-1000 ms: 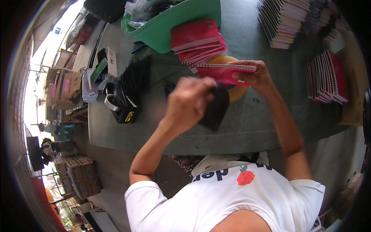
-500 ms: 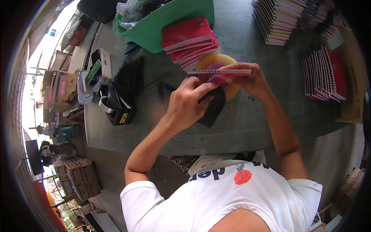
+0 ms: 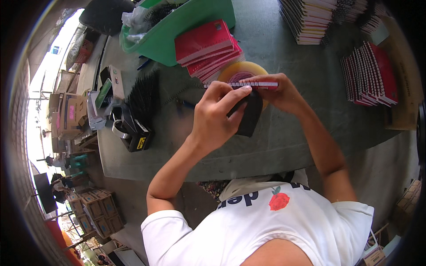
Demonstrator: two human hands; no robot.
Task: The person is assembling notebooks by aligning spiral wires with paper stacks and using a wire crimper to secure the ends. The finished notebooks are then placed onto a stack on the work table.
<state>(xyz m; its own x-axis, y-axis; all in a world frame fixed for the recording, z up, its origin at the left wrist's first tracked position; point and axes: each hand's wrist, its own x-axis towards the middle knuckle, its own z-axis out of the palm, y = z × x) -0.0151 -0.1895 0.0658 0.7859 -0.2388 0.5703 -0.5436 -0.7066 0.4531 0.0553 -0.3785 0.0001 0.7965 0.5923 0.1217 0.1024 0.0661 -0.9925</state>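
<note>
A small notebook [image 3: 267, 84] is held edge-up in my right hand [image 3: 284, 95], its punched spine facing up. Along that spine runs a dark spiral binding coil [image 3: 241, 83]. My left hand [image 3: 218, 106] pinches at the coil, index finger and thumb closed against the spine; part of the notebook is hidden behind these fingers. The coil's loose tail trails off to the left over the table. Under my hands lie a roll of yellowish tape [image 3: 242, 67] and a dark, flat, pointed piece [image 3: 249, 119]. Behind them sits a stack of red notebooks [image 3: 206, 42].
A green bin [image 3: 177, 33] stands behind the red stack. Left of my hands are a heap of black coils [image 3: 144, 95] and a black tape dispenser [image 3: 132, 131]. Spiral-bound notebooks [image 3: 370, 75] stand at right beside a cardboard box [image 3: 401, 80], with a taller stack [image 3: 308, 20] farther back.
My left hand has slid right along the spine, closer to my right hand, and now covers more of the coil. The whole view has shifted slightly.
</note>
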